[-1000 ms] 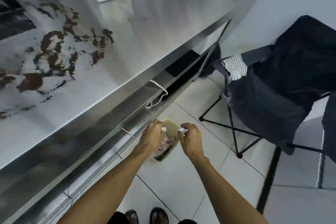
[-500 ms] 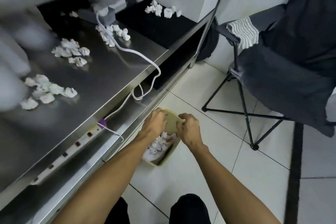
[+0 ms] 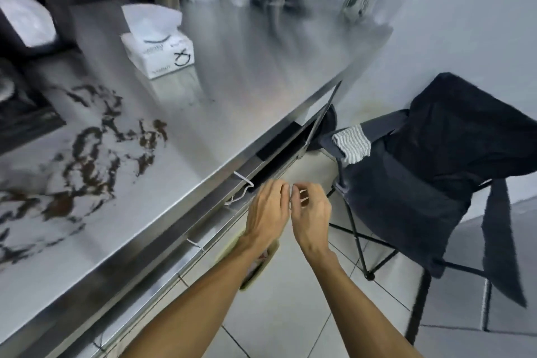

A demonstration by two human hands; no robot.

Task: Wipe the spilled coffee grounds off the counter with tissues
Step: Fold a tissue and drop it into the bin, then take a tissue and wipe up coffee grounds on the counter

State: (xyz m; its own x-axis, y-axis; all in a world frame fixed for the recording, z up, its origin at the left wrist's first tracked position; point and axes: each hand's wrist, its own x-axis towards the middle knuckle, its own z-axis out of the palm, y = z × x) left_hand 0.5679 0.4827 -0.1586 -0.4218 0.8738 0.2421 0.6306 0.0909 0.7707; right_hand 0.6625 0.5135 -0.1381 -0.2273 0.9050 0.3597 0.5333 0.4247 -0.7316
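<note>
Left hand [image 3: 268, 212] and right hand [image 3: 312, 212] rose beside smooth steel counter [image 3: 247, 81].

The tissue pack [image 3: 158, 52], at eleven o'clock on the bench [image 3: 247, 81], bears a black looped mark with a cross on its side; its small print is too blurred to read.

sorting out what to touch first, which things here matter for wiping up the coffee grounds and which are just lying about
For the job: coffee grounds, counter, tissue box, bin on the floor.
Lying about: folding chair, dark cloth over it, striped cloth, white cable.
</note>
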